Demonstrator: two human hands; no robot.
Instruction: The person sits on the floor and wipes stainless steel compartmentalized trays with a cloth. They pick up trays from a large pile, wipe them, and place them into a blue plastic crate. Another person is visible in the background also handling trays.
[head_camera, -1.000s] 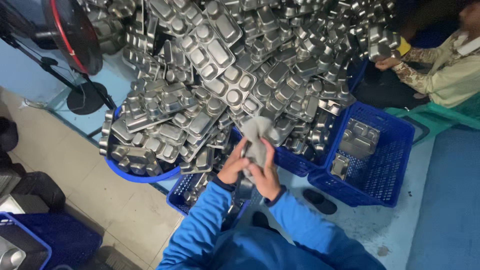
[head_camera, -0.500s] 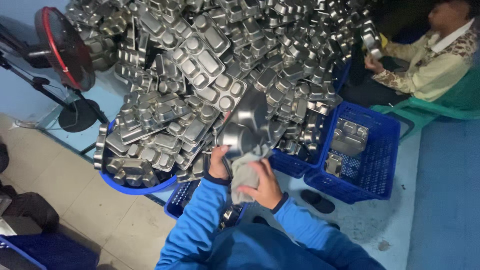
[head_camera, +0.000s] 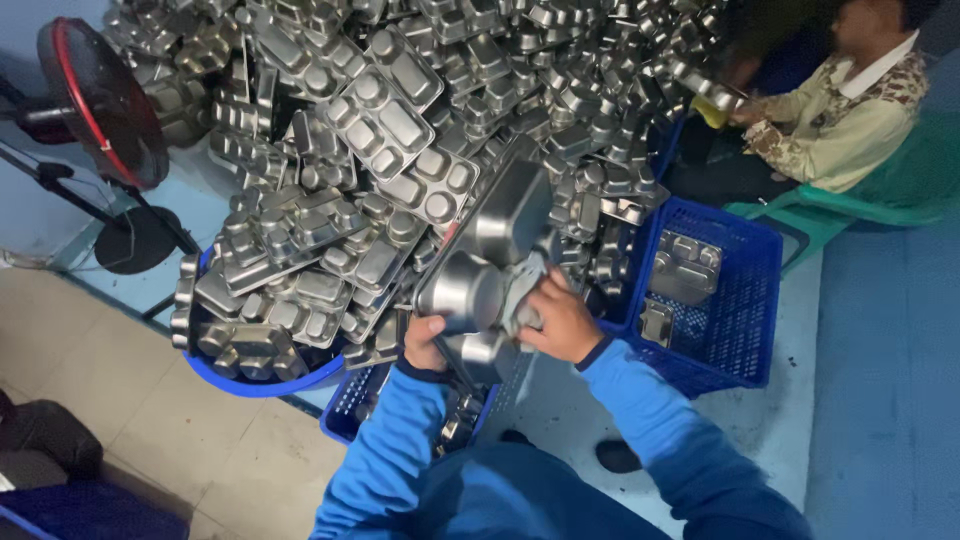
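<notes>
I hold a steel compartment tray (head_camera: 490, 255) upright in front of me, its underside facing me. My left hand (head_camera: 423, 342) grips the tray's lower left edge. My right hand (head_camera: 562, 322) presses a grey cloth (head_camera: 522, 298) against the tray's lower right side. Both arms wear blue sleeves. A huge heap of the same steel trays (head_camera: 400, 120) rises just beyond the held tray.
A round blue tub (head_camera: 265, 380) full of trays stands at the left. A blue crate (head_camera: 745, 300) with a few trays sits at the right, another blue crate (head_camera: 350, 410) below my hands. A fan (head_camera: 100, 100) stands far left. Another person (head_camera: 850, 110) sits at upper right.
The tray has turned and come up larger in front of me; the cloth moved from above the hands to the tray's lower right. The view has shifted closer to the heap.
</notes>
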